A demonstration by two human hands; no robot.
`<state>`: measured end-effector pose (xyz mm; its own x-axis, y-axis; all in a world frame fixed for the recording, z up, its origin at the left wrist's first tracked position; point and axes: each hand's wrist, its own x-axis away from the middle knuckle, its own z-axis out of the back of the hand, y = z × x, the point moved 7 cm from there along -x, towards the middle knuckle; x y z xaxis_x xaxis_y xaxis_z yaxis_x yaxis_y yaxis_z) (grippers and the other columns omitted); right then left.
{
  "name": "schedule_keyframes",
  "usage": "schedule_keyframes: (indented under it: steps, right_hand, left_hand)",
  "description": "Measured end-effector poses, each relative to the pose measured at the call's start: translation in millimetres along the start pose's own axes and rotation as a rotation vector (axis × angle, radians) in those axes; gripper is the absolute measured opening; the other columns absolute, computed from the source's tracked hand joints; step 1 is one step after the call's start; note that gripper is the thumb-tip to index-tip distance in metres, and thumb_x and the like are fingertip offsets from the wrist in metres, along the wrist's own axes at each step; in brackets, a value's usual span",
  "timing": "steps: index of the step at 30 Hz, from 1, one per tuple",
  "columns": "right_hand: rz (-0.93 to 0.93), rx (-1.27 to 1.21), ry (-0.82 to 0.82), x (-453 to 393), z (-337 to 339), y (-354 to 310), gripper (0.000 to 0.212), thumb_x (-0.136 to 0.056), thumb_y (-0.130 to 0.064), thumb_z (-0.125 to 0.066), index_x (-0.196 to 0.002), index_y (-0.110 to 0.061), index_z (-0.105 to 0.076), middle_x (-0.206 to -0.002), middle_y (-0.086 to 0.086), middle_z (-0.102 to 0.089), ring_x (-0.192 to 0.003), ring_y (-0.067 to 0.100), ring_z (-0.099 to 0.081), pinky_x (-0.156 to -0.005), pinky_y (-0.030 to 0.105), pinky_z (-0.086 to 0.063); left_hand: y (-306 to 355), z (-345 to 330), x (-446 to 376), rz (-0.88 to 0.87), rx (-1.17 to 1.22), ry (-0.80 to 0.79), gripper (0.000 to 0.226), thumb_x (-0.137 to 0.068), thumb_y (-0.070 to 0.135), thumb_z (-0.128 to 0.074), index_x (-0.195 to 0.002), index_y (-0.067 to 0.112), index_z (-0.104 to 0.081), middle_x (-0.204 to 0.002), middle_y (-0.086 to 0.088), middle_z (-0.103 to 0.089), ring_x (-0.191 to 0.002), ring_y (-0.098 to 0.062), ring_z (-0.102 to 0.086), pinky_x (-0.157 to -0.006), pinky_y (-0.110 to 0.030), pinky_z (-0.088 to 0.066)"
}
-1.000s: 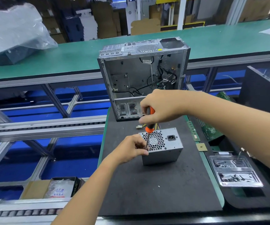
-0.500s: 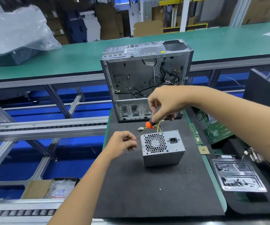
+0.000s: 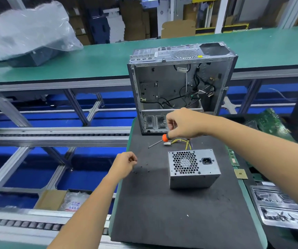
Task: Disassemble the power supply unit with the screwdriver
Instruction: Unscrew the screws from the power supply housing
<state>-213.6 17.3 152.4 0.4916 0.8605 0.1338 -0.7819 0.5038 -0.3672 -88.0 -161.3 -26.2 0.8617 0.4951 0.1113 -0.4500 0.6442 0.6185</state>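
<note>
The grey power supply unit [image 3: 193, 168] stands on the black foam mat [image 3: 180, 212], fan grille and power socket facing me, with yellow wires [image 3: 186, 143] trailing behind it. My right hand [image 3: 184, 125] grips the orange-and-black screwdriver [image 3: 164, 138] above and behind the unit; its shaft points down-left, clear of the unit. My left hand [image 3: 125, 164] hovers at the mat's left edge with curled fingers, and whether they pinch anything is hidden. Several small dark screws [image 3: 141, 167] lie on the mat just right of that hand.
An open, gutted computer case [image 3: 162, 83] stands at the mat's far end. To the right lie a green circuit board [image 3: 266, 123], a memory stick [image 3: 231, 159], a chip [image 3: 240, 174] and a clear plastic tray [image 3: 284, 209]. Conveyor rails [image 3: 55, 137] and a cardboard box [image 3: 55, 200] are on the left.
The screwdriver has lifted off the unit's top-left corner and swung back. My left hand has left the unit and moved left to the mat's edge, where screws now lie.
</note>
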Motion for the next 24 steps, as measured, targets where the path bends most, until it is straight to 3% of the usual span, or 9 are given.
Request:
schedule_keyframes:
  steps: [5, 9, 12, 21, 24]
  right_hand:
    - [-0.002, -0.009, -0.015, -7.9, -11.9, 1.7, 0.034, -0.074, -0.042, -0.076, -0.081, -0.015, -0.057, -0.076, -0.001, -0.062, -0.064, 0.017, -0.052, -0.052, 0.029, -0.04]
    - [-0.009, -0.019, -0.045, -10.0, -17.0, 8.4, 0.035, -0.073, -0.044, -0.076, -0.083, -0.015, -0.057, -0.081, 0.005, -0.068, -0.073, 0.029, -0.065, -0.06, 0.036, -0.052]
    - [0.0, -0.01, -0.048, -10.1, -16.9, 10.2, 0.036, -0.073, -0.045, -0.076, -0.083, -0.015, -0.058, -0.079, 0.003, -0.068, -0.075, 0.029, -0.065, -0.06, 0.036, -0.051]
    - [0.015, 0.009, -0.024, -10.5, -9.2, 5.2, 0.036, -0.074, -0.044, -0.077, -0.085, -0.013, -0.062, -0.08, 0.002, -0.065, -0.068, 0.017, -0.054, -0.055, 0.027, -0.041]
    - [0.031, 0.043, -0.009, -6.3, 2.4, 0.7, 0.032, -0.074, -0.043, -0.077, -0.088, -0.017, -0.065, -0.083, -0.005, -0.058, -0.079, 0.017, -0.053, -0.06, 0.028, -0.042]
  left_hand:
    - [-9.3, -11.6, -15.0, -0.007, -0.186, -0.021, 0.009, -0.09, 0.007, -0.055, -0.093, 0.013, -0.062, -0.089, -0.004, -0.064, -0.08, -0.022, -0.061, -0.072, -0.033, -0.052]
    - [-12.4, -25.5, -24.7, 0.019, -0.264, -0.052, 0.01, -0.087, 0.008, -0.056, -0.082, 0.01, -0.064, -0.086, -0.01, -0.065, -0.079, -0.027, -0.061, -0.069, -0.031, -0.05]
    - [-15.9, -36.4, -27.0, 0.018, -0.309, -0.096, 0.012, -0.086, 0.005, -0.057, -0.078, 0.008, -0.066, -0.081, -0.01, -0.067, -0.079, -0.03, -0.062, -0.069, -0.033, -0.052]
    - [-25.2, -40.4, -30.8, 0.107, -0.224, -0.113, 0.005, -0.086, 0.01, -0.066, -0.083, 0.008, -0.07, -0.085, -0.013, -0.069, -0.083, -0.031, -0.064, -0.074, -0.035, -0.054]
    - [-18.3, -21.6, -29.6, 0.106, -0.113, 0.02, 0.011, -0.09, 0.008, -0.06, -0.086, 0.009, -0.07, -0.088, -0.011, -0.069, -0.088, -0.029, -0.063, -0.078, -0.033, -0.051]
